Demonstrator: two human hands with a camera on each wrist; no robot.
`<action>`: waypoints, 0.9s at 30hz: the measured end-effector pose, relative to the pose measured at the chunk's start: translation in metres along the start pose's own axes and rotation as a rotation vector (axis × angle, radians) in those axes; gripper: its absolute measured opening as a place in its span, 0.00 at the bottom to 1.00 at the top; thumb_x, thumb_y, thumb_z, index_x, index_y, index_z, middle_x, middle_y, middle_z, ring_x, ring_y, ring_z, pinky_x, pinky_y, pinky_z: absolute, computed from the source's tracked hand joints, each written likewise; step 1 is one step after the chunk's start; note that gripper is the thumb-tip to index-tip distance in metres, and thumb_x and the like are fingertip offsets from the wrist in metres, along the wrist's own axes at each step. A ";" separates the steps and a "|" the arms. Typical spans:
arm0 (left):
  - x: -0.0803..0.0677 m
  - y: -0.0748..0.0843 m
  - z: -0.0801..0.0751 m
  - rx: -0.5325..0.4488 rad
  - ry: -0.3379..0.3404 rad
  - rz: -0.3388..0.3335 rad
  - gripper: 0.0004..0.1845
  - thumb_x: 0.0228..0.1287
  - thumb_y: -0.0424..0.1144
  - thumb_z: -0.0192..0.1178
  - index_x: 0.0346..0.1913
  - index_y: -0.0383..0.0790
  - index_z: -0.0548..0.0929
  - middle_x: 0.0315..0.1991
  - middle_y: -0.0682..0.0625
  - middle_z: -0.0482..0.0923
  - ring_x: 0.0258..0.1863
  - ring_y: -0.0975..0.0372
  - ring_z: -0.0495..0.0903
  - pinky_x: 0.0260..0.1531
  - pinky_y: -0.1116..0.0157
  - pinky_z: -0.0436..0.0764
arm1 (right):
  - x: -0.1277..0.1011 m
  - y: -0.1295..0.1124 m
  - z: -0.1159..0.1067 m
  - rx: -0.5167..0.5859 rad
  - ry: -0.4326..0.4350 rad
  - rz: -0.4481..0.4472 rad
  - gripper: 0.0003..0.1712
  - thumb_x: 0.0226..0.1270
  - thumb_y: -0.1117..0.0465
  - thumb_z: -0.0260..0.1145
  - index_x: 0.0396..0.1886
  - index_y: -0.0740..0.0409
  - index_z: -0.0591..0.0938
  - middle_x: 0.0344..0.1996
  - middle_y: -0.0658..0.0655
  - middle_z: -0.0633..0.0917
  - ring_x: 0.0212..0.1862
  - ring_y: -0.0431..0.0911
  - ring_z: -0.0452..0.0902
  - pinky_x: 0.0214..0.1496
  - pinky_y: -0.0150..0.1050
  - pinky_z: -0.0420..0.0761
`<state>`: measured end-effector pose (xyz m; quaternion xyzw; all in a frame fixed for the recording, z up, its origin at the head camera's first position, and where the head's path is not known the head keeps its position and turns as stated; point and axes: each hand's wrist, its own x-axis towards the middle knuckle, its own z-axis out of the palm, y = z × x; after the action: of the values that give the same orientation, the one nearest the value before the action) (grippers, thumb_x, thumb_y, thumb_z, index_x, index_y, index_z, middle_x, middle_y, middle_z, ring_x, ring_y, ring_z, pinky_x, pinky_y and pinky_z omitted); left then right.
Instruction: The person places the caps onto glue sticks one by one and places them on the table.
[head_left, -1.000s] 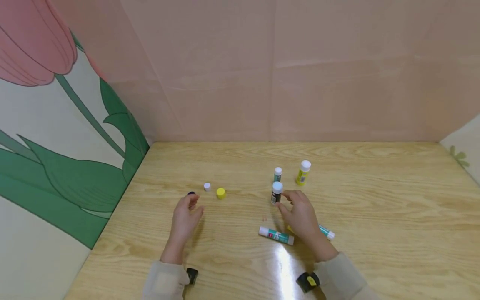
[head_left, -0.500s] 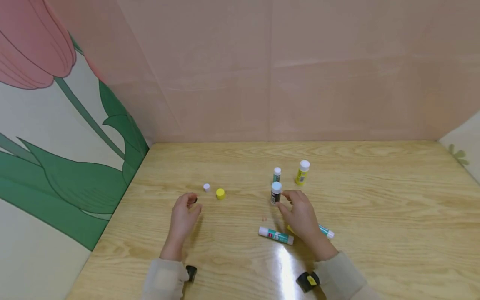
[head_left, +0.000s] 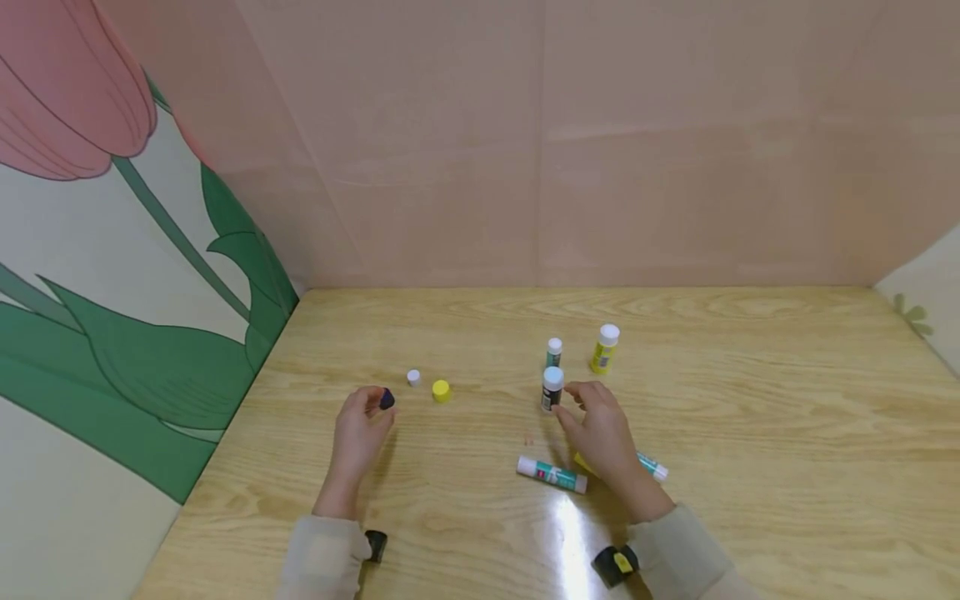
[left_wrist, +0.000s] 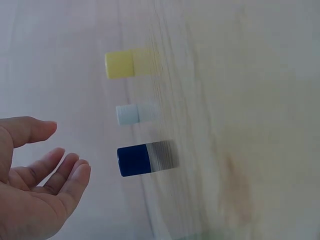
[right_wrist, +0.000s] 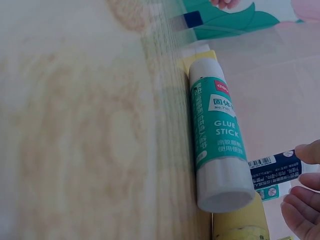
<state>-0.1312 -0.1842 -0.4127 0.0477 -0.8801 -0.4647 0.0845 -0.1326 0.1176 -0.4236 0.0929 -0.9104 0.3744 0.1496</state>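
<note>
My left hand point(head_left: 358, 429) hovers beside a dark blue cap point(left_wrist: 135, 160). Its thumb and fingers are parted and hold nothing in the left wrist view. That cap stands on the table, its reflection below it. A small white cap point(head_left: 414, 377) and a yellow cap point(head_left: 441, 390) stand just past it. My right hand point(head_left: 600, 425) pinches an upright navy glue stick point(head_left: 552, 390) with a white top, thumb on one side and fingers on the other. Close behind stands a slim teal glue stick point(head_left: 553, 352). A yellow glue stick point(head_left: 603, 348) stands farther right.
A teal glue stick point(head_left: 551, 473) lies on the wooden table point(head_left: 750, 417), left of my right wrist. Under that wrist lie a yellow tube point(right_wrist: 240, 220) and another teal stick point(head_left: 652, 467), both partly hidden. A pink backdrop point(head_left: 540, 167) rises at the table's far edge.
My left hand has drawn slightly back and left, so the dark blue cap now shows more beyond its fingertips. The right hand keeps its place at the navy glue stick.
</note>
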 end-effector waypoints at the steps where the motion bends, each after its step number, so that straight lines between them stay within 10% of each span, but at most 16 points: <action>1: 0.000 0.000 0.000 0.000 0.003 -0.003 0.18 0.50 0.26 0.58 0.46 0.24 0.70 0.43 0.34 0.69 0.45 0.46 0.70 0.48 0.57 0.70 | 0.000 0.000 0.000 0.000 0.000 0.002 0.18 0.50 0.63 0.66 0.39 0.69 0.75 0.33 0.62 0.75 0.36 0.53 0.71 0.35 0.44 0.74; 27: 0.011 -0.002 -0.003 -0.019 -0.020 -0.116 0.18 0.53 0.29 0.56 0.47 0.26 0.69 0.45 0.36 0.68 0.47 0.48 0.68 0.49 0.57 0.69 | 0.001 0.002 -0.002 -0.025 -0.048 0.062 0.19 0.52 0.62 0.64 0.42 0.69 0.74 0.35 0.62 0.75 0.37 0.51 0.70 0.35 0.44 0.74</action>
<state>-0.1411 -0.1897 -0.4111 0.0932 -0.8722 -0.4776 0.0493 -0.1341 0.1208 -0.4232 0.0715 -0.9208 0.3651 0.1171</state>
